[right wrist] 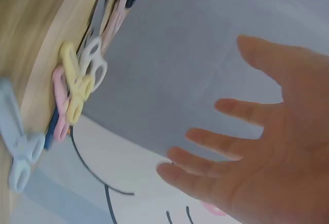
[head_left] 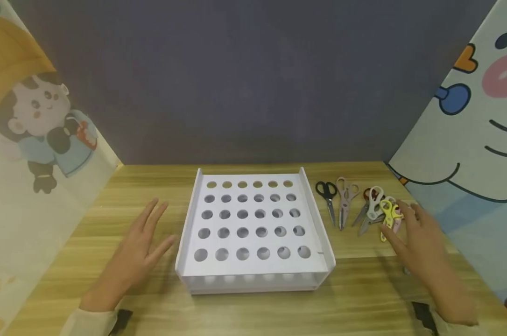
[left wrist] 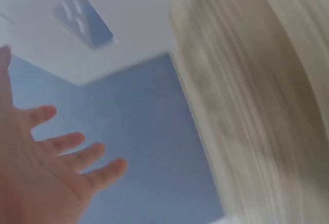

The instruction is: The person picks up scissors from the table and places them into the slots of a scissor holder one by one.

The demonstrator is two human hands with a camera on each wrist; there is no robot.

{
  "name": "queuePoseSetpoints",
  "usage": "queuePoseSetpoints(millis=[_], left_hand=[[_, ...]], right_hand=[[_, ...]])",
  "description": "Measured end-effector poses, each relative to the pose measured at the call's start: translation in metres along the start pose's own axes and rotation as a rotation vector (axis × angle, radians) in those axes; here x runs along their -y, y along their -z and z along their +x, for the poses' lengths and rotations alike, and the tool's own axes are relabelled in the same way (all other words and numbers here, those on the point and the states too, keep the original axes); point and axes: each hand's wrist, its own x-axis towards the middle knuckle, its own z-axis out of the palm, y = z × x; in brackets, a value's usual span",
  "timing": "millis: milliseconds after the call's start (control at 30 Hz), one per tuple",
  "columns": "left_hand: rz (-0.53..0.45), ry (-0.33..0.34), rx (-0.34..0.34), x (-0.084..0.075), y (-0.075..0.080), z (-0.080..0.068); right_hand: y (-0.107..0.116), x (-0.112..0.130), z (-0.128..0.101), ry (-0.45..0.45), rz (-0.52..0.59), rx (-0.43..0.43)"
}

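Right hand (head_left: 421,242) is spread open, empty, beside the yellow scissors (head_left: 387,213) at frame right; left hand (head_left: 142,247) is held open beside the white rack (head_left: 253,275).

A pale wooden table (head_left: 362,294) with a streaked grain and a smooth, faintly sheened finish is seen, and at its middle a white rack (head_left: 253,224) of matt, smooth plastic or board is shown, its top pierced with round holes. At about three o'clock from the rack, scissors are laid with dull grey metal blades and smooth plastic handles: the black scissors (head_left: 327,193), the beige scissors (head_left: 345,198), the white-handled scissors (head_left: 374,205) and the yellow scissors (head_left: 389,215). A matt, slightly textured grey backdrop (head_left: 253,79) is seen at twelve o'clock, and smooth printed panels (head_left: 468,154) are seen at the sides.
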Motion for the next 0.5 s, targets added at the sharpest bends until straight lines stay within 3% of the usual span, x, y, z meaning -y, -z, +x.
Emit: queuePoseSetpoints(millis=[100, 333, 500], left_hand=[[-0.126, 0.009, 0.02, -0.009, 0.0, 0.002], [-0.434, -0.089, 0.036, -0.03, -0.002, 0.012], [-0.636, -0.056, 0.092, -0.042, -0.007, 0.009]], right_hand=[[0.006, -0.01, 0.001, -0.043, 0.015, 0.097], [0.021, -0.045, 0.013, -0.246, 0.037, 0.415], [0.017, -0.07, 0.013, -0.329, 0.026, 0.584]])
